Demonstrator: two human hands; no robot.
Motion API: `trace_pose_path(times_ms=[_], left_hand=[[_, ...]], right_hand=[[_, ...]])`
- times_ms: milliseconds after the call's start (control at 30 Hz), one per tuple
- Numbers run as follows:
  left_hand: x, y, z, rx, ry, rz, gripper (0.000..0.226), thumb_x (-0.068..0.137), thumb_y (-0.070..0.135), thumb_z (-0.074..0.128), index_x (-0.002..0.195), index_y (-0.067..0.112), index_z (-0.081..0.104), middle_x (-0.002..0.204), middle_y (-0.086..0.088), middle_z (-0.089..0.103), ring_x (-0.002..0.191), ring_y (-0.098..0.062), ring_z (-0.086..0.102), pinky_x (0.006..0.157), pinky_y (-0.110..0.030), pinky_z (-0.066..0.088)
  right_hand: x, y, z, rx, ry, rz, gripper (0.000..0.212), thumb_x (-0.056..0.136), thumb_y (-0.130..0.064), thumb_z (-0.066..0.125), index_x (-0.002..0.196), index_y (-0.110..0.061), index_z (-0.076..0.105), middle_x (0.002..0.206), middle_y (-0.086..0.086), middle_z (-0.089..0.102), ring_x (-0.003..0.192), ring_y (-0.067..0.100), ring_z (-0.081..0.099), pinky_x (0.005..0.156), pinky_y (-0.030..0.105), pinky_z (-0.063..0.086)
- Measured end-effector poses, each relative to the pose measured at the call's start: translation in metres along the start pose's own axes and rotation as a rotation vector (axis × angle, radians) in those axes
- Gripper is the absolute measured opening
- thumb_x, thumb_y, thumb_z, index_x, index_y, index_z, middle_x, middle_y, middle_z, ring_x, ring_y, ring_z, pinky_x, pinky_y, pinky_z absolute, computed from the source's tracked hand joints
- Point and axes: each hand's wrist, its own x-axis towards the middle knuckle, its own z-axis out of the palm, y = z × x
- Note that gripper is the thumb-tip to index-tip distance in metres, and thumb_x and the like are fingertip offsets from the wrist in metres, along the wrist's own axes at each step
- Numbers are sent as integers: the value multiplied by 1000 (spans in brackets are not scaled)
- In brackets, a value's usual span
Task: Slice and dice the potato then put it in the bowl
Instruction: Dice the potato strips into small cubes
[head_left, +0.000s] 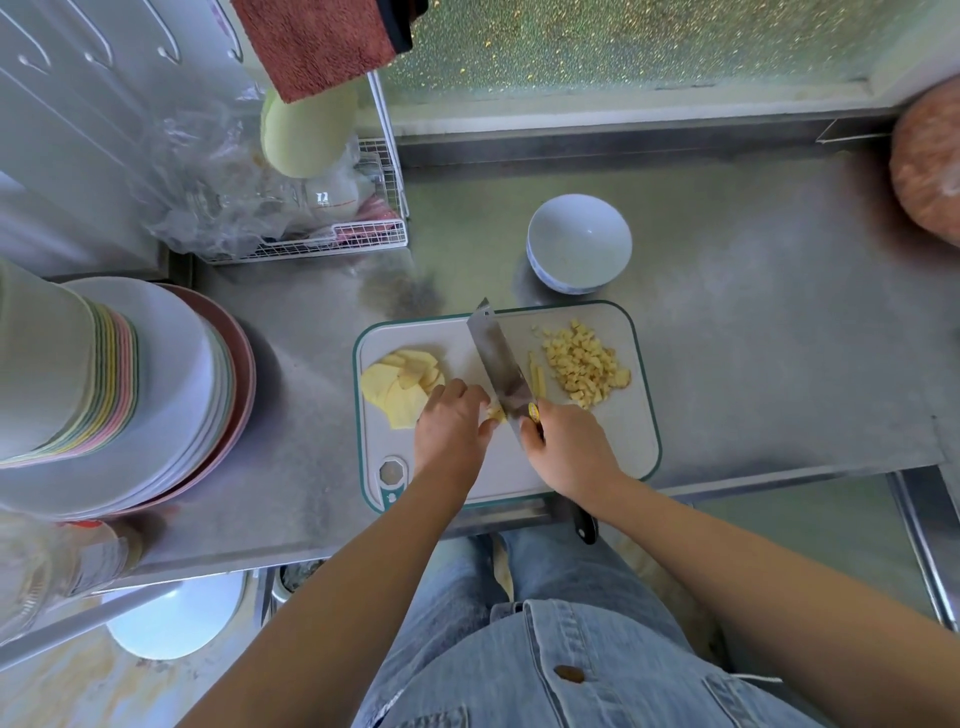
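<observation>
A white cutting board (613, 447) with a green rim lies on the steel counter. Thin potato slices (397, 387) are fanned out at its left. A heap of diced potato (584, 364) sits at its right, with a few potato strips (537, 379) beside it. My left hand (449, 426) pinches a small stack of potato pieces (495, 413) mid-board. My right hand (569, 447) grips the handle of a cleaver (496, 358), whose blade stands on the board right beside those pieces. An empty white bowl (579, 241) stands just behind the board.
Stacked plates and bowls (130, 395) fill the counter's left side. A wire rack (332, 239) with plastic bags stands at the back left. A brown round object (930, 161) sits at the far right. The counter's front edge runs just below the board.
</observation>
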Motion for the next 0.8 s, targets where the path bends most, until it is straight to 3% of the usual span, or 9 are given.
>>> trace_pose_path(times_ms=[133, 367, 600, 700, 800], left_hand=[[-2, -3, 0, -11, 2, -3, 19, 88, 28, 67, 102, 15, 67, 104, -2, 63, 98, -20, 54, 81, -29, 47], [1, -1, 0, 7, -7, -5, 13, 89, 27, 67, 98, 17, 69, 101, -1, 64, 96, -20, 54, 79, -30, 50], [3, -2, 2, 10, -12, -13, 13, 89, 28, 66, 97, 18, 69, 99, 0, 62, 95, -20, 53, 75, -31, 49], [4, -2, 2, 18, -8, -9, 14, 89, 29, 66, 98, 19, 69, 101, 1, 62, 96, -19, 53, 76, -29, 48], [4, -4, -1, 8, -20, 19, 16, 87, 30, 66, 98, 18, 67, 101, 0, 61, 97, -20, 54, 75, -30, 47]], right_hand=[[-4, 2, -6, -11, 6, -33, 22, 96, -28, 43, 79, -14, 42, 60, -2, 39, 61, 22, 45, 58, 30, 33], [-12, -3, -1, -48, -22, -33, 19, 97, -26, 40, 82, -15, 42, 83, 14, 60, 80, 31, 59, 63, 30, 31], [-12, -5, 14, -62, 29, -22, 25, 98, -26, 41, 90, -8, 56, 86, 13, 64, 83, 30, 62, 63, 29, 31], [-7, 0, 17, -27, 39, -18, 25, 97, -27, 42, 83, -9, 53, 78, 12, 61, 76, 31, 60, 61, 30, 32], [-1, 11, 10, 116, 18, -55, 32, 96, -25, 47, 67, -13, 38, 56, 0, 41, 54, 22, 45, 57, 31, 28]])
